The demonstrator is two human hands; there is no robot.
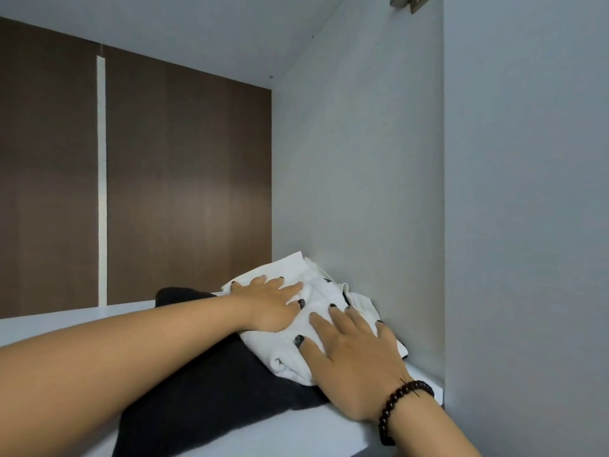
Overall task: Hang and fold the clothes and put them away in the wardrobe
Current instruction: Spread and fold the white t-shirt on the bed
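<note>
A folded white garment [316, 295] lies on top of a folded black garment [214, 384] on a white wardrobe shelf [296, 437], pushed toward the right inner wall. My left hand [273, 301] rests flat on the far part of the white garment, fingers spread. Nearer the shelf's front edge, my right hand [352, 361] presses flat on the same garment; a dark bead bracelet circles its wrist. Neither hand grips the cloth. Part of the black garment is hidden under my left forearm.
The compartment has a brown back panel [184, 179] with a white vertical strip [102, 179], a grey right side wall [362, 159] and a grey ceiling. A metal hinge [408, 1] shows at the top right. The shelf runs on to the left [49, 324].
</note>
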